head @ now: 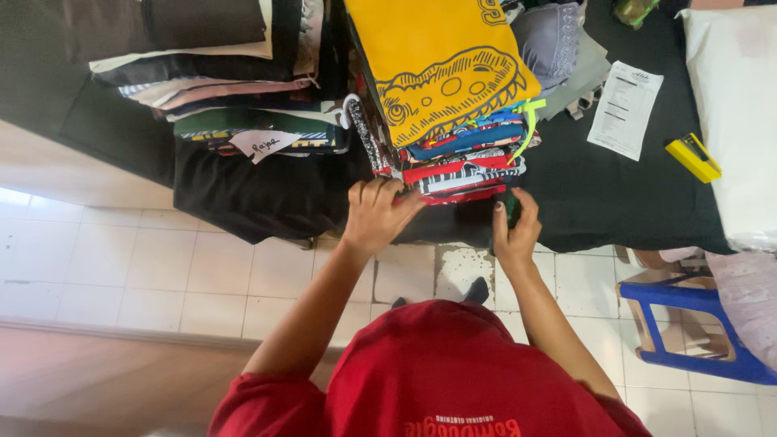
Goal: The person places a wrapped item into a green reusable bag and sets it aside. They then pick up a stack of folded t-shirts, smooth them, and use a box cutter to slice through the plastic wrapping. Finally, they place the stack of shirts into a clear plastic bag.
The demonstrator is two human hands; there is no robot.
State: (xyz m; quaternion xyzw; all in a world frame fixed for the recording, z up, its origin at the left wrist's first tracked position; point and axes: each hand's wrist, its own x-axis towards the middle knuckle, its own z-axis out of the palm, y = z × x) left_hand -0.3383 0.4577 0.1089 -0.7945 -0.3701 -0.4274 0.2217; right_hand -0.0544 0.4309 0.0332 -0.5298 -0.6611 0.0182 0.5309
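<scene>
Both hands, left hand (376,217) and right hand (514,231), press the clothes stack (453,154) base.

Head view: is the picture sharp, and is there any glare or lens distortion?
Head view: mostly sharp; the left hand and right hand at the stack of folded clothes are slightly soft. Glare washes out the white plastic bag; wide-lens bending curves the floor tiles.

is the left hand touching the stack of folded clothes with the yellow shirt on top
Touching. The head view shows the left hand with its fingers pressed against the lower front edge of the stack of folded clothes, no gap between them.
</scene>
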